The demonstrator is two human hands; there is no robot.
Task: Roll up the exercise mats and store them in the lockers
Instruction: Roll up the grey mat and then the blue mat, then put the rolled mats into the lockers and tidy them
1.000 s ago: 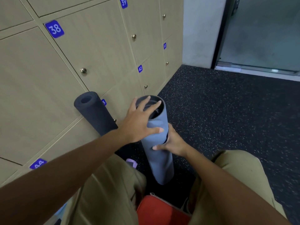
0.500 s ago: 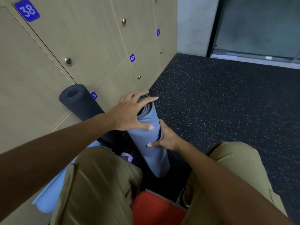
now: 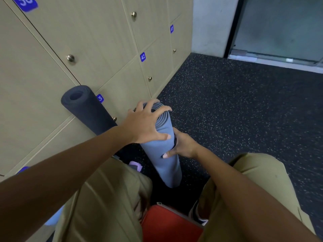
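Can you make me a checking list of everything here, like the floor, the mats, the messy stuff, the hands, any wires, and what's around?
Surface: dark speckled floor.
Job's things: blue-grey rolled mat standing on end; dark rolled mat leaning on the lockers, whose doors in view are closed.
Clutter: red thing and small purple thing by the knees.
Hands: left hand holds the blue-grey mat's top; right hand grips its side.
Cables: nothing seen.
Surroundings: glass door, grey wall.

Left hand reaches in from the lower left, fingers spread and curled over the top end of the rolled blue mat — right hand grips its side lower down, thumb across the front.
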